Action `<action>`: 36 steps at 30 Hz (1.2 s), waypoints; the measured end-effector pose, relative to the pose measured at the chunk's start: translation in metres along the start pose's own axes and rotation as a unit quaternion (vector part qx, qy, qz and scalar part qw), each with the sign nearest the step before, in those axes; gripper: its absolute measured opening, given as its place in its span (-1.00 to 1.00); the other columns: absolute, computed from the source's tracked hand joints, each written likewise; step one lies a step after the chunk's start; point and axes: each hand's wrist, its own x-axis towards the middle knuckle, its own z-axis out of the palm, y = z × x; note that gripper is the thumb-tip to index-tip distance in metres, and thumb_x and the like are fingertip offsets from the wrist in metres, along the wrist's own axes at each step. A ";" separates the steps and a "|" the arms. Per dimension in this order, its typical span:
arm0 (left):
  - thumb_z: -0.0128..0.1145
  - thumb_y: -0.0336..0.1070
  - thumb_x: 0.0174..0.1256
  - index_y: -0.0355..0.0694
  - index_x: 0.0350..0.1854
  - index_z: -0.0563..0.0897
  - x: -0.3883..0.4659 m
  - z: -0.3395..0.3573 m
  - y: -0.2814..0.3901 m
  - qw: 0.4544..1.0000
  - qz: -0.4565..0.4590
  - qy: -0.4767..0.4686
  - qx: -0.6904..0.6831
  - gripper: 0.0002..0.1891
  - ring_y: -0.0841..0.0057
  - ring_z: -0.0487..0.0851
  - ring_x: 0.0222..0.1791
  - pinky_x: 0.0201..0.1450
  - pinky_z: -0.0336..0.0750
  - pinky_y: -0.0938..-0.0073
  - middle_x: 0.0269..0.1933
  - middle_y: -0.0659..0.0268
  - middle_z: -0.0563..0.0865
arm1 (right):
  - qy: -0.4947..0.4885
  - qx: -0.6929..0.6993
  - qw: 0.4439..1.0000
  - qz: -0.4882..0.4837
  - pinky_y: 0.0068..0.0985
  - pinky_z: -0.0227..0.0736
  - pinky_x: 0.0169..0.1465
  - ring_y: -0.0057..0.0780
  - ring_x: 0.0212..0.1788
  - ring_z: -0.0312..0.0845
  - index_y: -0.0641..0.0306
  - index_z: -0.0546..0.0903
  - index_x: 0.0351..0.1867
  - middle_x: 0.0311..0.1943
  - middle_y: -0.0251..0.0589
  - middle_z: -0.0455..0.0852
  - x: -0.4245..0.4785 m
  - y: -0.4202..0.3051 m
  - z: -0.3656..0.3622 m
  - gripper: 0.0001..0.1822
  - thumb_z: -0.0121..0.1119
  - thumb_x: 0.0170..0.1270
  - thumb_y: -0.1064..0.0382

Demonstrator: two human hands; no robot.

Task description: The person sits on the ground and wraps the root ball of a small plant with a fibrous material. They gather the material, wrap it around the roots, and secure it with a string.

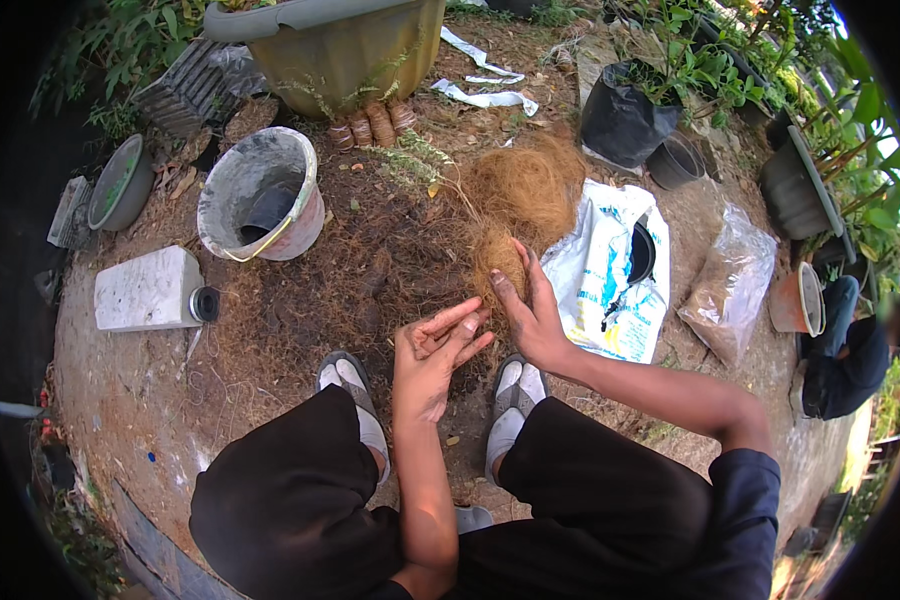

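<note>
My right hand (532, 315) grips a bundle wrapped in brown fibre (497, 259), probably coconut fibre, with fingers and thumb around its right side. From the top of this bundle runs a thin plant stem with small pale green leaves (420, 159), pointing away from me. My left hand (439, 349) is just below and left of the bundle, its fingers stretched towards the lower end. Whether a fine strand lies between its thumb and fingers is too small to tell. Beyond the bundle lies a loose heap of the same fibre (529, 180).
Dark fibrous soil (330, 292) spreads before my feet. Left stand a dirty bucket (311, 225) and a white jug (146, 289). Several wrapped bundles (379, 124) sit beside a large planter (345, 60). Right are a torn white sack (622, 315), a clear filled bag (731, 289) and another person (847, 367).
</note>
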 end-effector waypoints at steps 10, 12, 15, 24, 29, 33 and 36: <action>0.34 -0.49 0.32 -0.48 -0.11 0.76 0.005 0.008 -0.028 0.965 0.160 0.093 0.186 -0.82 0.52 0.80 -0.26 -0.12 0.69 0.51 -0.25 0.14 0.82 | 0.010 0.110 0.992 0.059 -0.39 0.10 0.48 -0.33 0.41 0.24 0.51 0.16 0.47 0.33 0.05 0.40 -0.004 -0.002 0.013 -0.38 0.07 0.54 0.23; 0.33 -0.49 0.29 -0.46 -0.10 0.76 -0.001 0.017 -0.026 0.941 0.183 0.116 0.260 -0.81 0.43 0.82 -0.26 -0.12 0.67 0.44 -0.24 0.10 0.83 | 0.050 0.140 0.984 0.094 -0.41 0.13 0.45 -0.36 0.37 0.28 0.51 0.17 0.47 0.31 0.03 0.42 -0.003 -0.001 0.014 -0.37 0.08 0.54 0.22; 0.28 -0.48 0.31 -0.41 -0.04 0.77 -0.003 0.026 -0.019 0.853 0.295 0.071 0.425 -0.78 0.40 0.82 -0.21 -0.15 0.67 0.50 -0.15 0.08 0.83 | 0.072 0.194 0.966 0.157 -0.44 0.17 0.42 -0.41 0.31 0.32 0.49 0.17 0.48 0.26 -0.03 0.46 0.006 -0.005 0.006 -0.36 0.10 0.52 0.22; 0.28 -0.42 0.36 -0.46 -0.05 0.75 -0.008 0.045 -0.017 0.918 0.246 0.104 0.294 -0.78 0.37 0.78 -0.09 0.03 0.62 0.45 -0.11 0.04 0.80 | 0.114 0.171 0.969 0.137 -0.44 0.17 0.42 -0.40 0.32 0.29 0.40 0.19 0.47 0.27 -0.07 0.41 0.009 -0.016 0.006 -0.39 0.07 0.51 0.19; 0.34 -0.54 0.28 -0.54 -0.10 0.75 -0.006 0.044 -0.031 0.954 0.229 0.113 0.155 -0.80 0.50 0.76 -0.10 -0.02 0.64 0.52 -0.12 0.07 0.81 | 0.079 0.218 0.967 0.102 -0.47 0.10 0.47 -0.43 0.40 0.23 0.37 0.16 0.51 0.36 -0.10 0.35 0.008 -0.029 0.007 -0.37 0.08 0.50 0.28; 0.37 -0.63 0.21 -0.54 -0.13 0.75 -0.009 0.045 -0.032 0.959 0.212 0.133 0.134 -0.81 0.53 0.76 -0.16 -0.05 0.64 0.55 -0.16 0.10 0.81 | 0.066 0.150 0.984 0.073 -0.43 0.04 0.47 -0.40 0.40 0.17 0.33 0.18 0.47 0.36 -0.08 0.29 0.004 -0.029 0.006 -0.40 0.06 0.50 0.23; 0.37 -0.64 0.21 -0.54 -0.14 0.76 -0.011 0.047 -0.033 0.951 0.223 0.155 0.149 -0.82 0.54 0.77 -0.19 -0.05 0.64 0.56 -0.19 0.11 0.81 | 0.057 0.149 0.984 0.072 -0.44 0.02 0.48 -0.39 0.41 0.14 0.33 0.17 0.48 0.39 -0.07 0.25 0.004 -0.024 0.005 -0.39 0.06 0.49 0.23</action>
